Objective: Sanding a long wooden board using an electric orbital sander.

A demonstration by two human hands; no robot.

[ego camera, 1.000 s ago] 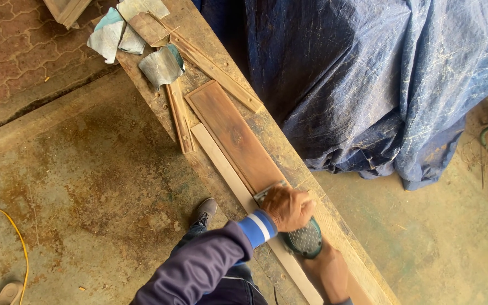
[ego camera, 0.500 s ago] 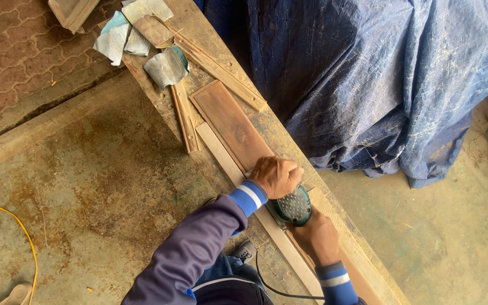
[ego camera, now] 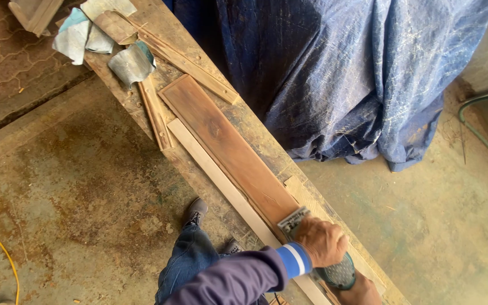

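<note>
Left hand [ego camera: 324, 240] presses on the sander [ego camera: 334, 271], flat on the brown board [ego camera: 230, 149]; right hand [ego camera: 362, 291] at five o'clock grips its back.

Both hands have slid the green electric sander [ego camera: 334, 272] down the long reddish-brown wooden board [ego camera: 227, 148] toward its near end, baring more of its length
</note>
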